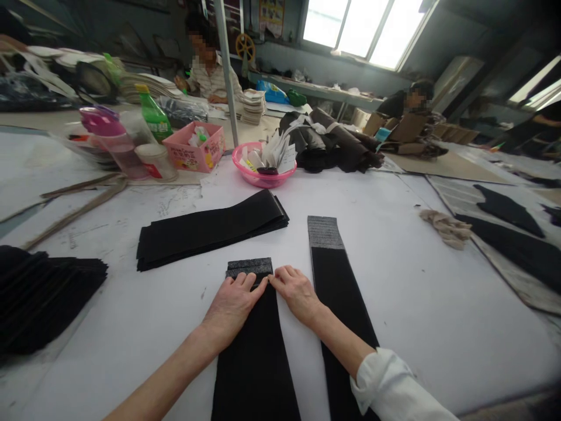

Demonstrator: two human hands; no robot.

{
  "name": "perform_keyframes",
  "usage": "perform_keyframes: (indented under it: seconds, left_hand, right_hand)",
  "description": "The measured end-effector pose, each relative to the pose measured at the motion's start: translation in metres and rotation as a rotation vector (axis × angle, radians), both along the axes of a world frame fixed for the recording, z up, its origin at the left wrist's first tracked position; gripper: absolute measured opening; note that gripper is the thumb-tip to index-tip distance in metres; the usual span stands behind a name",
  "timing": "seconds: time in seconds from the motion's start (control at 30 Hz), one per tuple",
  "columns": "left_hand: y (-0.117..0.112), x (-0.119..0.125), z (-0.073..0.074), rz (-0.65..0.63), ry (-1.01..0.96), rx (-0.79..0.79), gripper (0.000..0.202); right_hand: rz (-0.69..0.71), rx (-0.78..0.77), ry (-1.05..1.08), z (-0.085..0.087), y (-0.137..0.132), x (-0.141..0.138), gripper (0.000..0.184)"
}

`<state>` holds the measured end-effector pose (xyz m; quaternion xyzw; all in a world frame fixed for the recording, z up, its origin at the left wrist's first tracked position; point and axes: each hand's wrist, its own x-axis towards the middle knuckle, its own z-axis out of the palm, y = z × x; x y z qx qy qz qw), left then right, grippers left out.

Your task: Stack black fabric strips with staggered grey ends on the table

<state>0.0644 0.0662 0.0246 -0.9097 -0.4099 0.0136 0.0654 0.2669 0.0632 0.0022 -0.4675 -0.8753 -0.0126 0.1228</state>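
A long black fabric strip (254,362) runs toward me across the white table, with grey bands at its far end. Over that end, my left hand (232,304) has its fingers curled and pressed on the cloth, its thumb reaching the right edge. My right hand (298,292) pinches the same edge, its fingertips meeting the left thumb. Beneath my right forearm lies a second black strip (339,286), its far end grey and finely stepped in layers. A stack of black strips (210,228) lies beyond my left hand.
A thick pile of black pieces (44,298) sits at the left. Farther back are a pink basket (263,172), a pink box (195,149), a green bottle (154,114) and dark fabric rolls (328,143). A crumpled beige cloth (446,228) lies right. Other people sit across the tables.
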Motion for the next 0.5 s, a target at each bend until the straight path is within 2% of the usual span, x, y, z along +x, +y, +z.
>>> perform_keyframes:
  seconds: [0.1,0.3,0.5]
  left_hand:
    - [-0.001,-0.001,0.0,0.003,-0.009,0.021,0.052]
    - [-0.004,-0.001,-0.003,0.019,-0.072,0.065,0.044]
    - [-0.005,-0.005,-0.01,0.043,-0.103,0.079,0.036]
  right_hand:
    - [-0.055,-0.012,0.016,0.002,-0.006,-0.004,0.025]
    - [-0.255,-0.081,0.119,0.006,-0.018,-0.019,0.036]
    - [-0.227,0.04,-0.048,-0.006,-0.026,-0.033,0.043]
